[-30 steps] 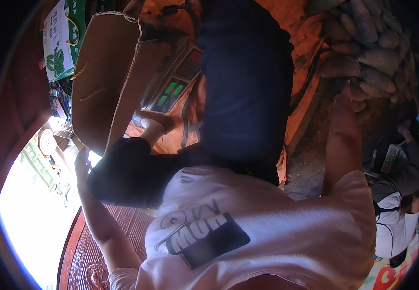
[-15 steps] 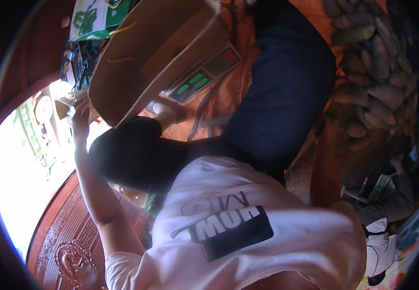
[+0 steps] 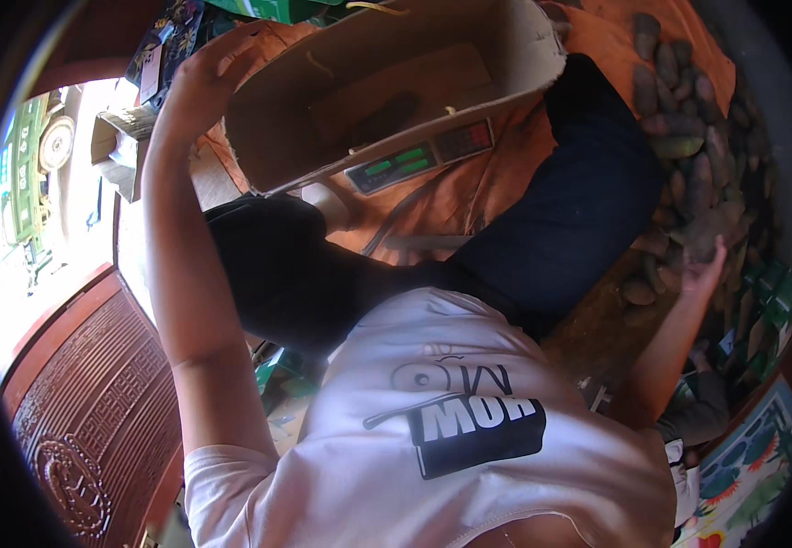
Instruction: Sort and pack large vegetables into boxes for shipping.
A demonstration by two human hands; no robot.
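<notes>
The orange sheet spreads widest under everything, and the heap of tubers lies along its right side. I judge the work to be at an early point: plenty lies out in the heap, while the open box before me shows little inside, just one dark patch on its floor (a tuber or a shadow, I cannot tell). The scale has its lit panel at the box's near side; whether the box rests on it is hidden. Off to my left is a small carton, open, with something pale in it. My left hand has its fingers apart beside the box's left end. My right hand is at a big tuber on the heap's near edge, thumb and fingers parted; I cannot tell whether I grip it. Smallest are the box's cords.
</notes>
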